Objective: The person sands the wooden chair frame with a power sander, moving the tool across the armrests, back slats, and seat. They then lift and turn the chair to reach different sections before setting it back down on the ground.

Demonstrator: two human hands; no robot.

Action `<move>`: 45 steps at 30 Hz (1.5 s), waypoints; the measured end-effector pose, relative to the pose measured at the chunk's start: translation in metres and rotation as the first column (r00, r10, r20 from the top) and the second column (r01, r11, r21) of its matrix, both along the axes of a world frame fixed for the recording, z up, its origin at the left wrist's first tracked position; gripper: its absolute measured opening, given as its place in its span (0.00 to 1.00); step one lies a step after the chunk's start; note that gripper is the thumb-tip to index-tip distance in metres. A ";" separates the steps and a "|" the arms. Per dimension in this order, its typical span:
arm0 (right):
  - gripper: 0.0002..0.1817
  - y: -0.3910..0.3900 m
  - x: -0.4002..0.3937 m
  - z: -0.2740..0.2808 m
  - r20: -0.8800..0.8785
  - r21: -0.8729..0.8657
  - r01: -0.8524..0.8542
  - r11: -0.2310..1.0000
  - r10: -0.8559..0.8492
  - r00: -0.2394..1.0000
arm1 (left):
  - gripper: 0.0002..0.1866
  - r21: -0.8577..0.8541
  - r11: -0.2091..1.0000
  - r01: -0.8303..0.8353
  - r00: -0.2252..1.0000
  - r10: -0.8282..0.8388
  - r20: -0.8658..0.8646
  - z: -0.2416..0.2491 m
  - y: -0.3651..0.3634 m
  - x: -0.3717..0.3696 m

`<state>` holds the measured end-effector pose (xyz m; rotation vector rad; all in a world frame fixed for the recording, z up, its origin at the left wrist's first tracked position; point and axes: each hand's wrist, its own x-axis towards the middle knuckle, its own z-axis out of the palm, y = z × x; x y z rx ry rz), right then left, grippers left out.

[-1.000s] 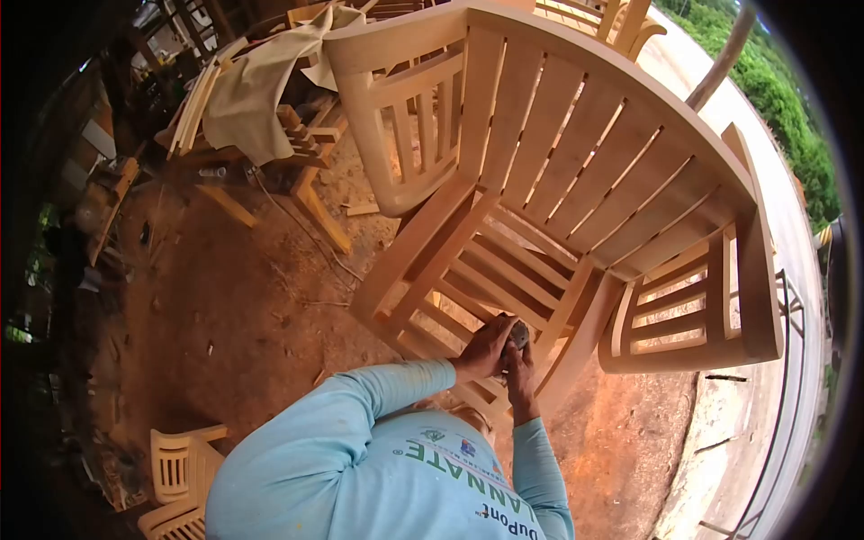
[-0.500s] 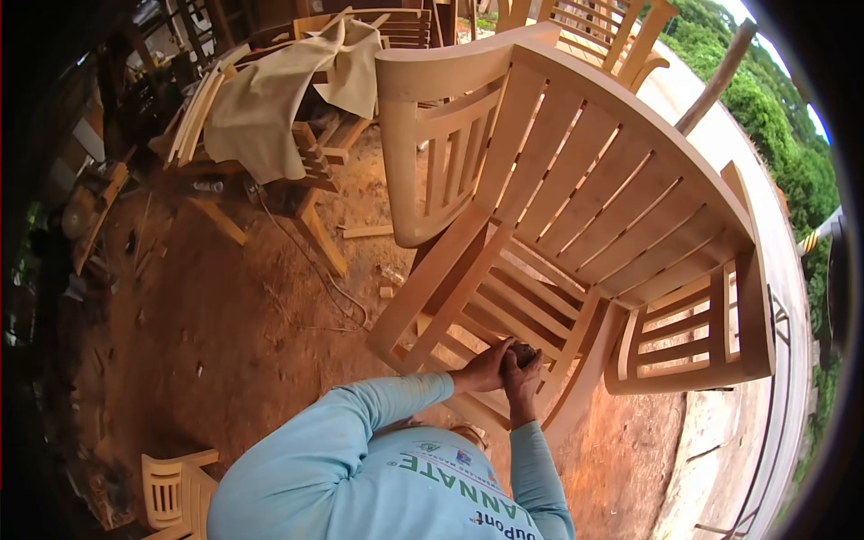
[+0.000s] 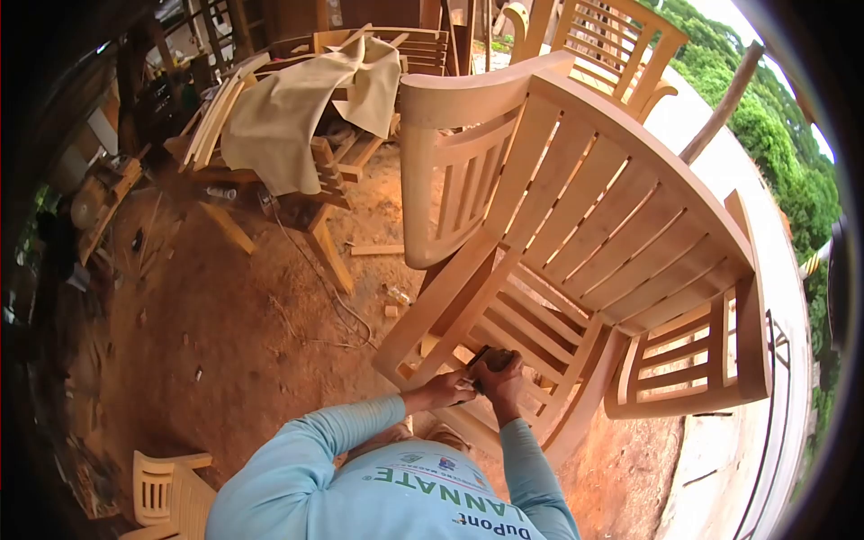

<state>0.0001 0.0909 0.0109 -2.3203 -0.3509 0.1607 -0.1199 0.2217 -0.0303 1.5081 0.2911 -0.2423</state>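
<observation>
My right hand point(image 3: 500, 382) is closed around a dark, block-like tool point(image 3: 481, 356), held low over the near part of a large slatted wooden bench point(image 3: 621, 202). Close by on its left, my left hand point(image 3: 441, 392) has its fingers bent in at the near edge of that tool; what they pinch is too small to make out. Below both hands are the bench's seat slats point(image 3: 526, 315) and front rails. The bench is bare pale wood, with a curved top rail and slatted arms at each side.
At the back left, a beige cloth point(image 3: 279, 121) drapes over stacked wooden parts. A cord point(image 3: 315, 270) runs along the dirt floor point(image 3: 225, 342). Another slatted chair point(image 3: 621, 40) stands behind the bench; a small wooden seat point(image 3: 162, 486) is at lower left. A post point(image 3: 724, 99) leans at right.
Both hands have moved left and slightly down along the bench front. The left hand has slid away from the right, and more of the dark tool shows. The view has shifted a little.
</observation>
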 end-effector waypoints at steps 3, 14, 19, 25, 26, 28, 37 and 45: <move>0.47 -0.001 -0.001 0.002 0.013 0.022 -0.080 0.997 0.080 0.997 | 0.35 -0.260 0.959 -0.112 0.992 0.093 -0.086 0.002 -0.009 -0.023; 0.43 0.038 -0.048 0.009 -0.190 0.544 0.034 0.838 0.083 0.978 | 0.32 0.434 0.894 -0.114 0.993 0.091 0.074 0.087 0.024 -0.055; 0.40 0.097 -0.060 0.023 -0.324 0.716 0.136 0.685 0.153 0.934 | 0.28 0.681 0.731 -0.036 0.989 -0.071 0.129 0.113 0.092 -0.064; 0.42 0.200 -0.066 0.054 -0.472 0.708 0.315 0.632 0.092 0.877 | 0.24 0.852 0.521 -0.050 0.948 -0.242 0.204 0.139 0.203 -0.059; 0.40 0.223 -0.066 0.048 -0.468 0.772 0.374 0.514 0.062 0.881 | 0.24 0.861 0.504 -0.067 0.940 -0.258 0.224 0.149 0.219 -0.056; 0.38 0.256 -0.063 0.051 -0.429 0.812 0.401 0.425 -0.032 0.903 | 0.27 0.876 0.472 -0.101 0.921 -0.287 0.261 0.145 0.248 -0.048; 0.35 0.321 -0.037 0.074 -0.400 0.886 0.414 0.208 -0.106 0.910 | 0.26 0.818 0.550 -0.168 0.963 -0.086 0.255 0.109 0.370 -0.115; 0.35 0.341 -0.016 0.141 -0.136 0.944 0.215 0.250 -0.301 0.944 | 0.23 0.803 0.555 0.215 0.922 0.157 -0.355 0.013 0.478 -0.283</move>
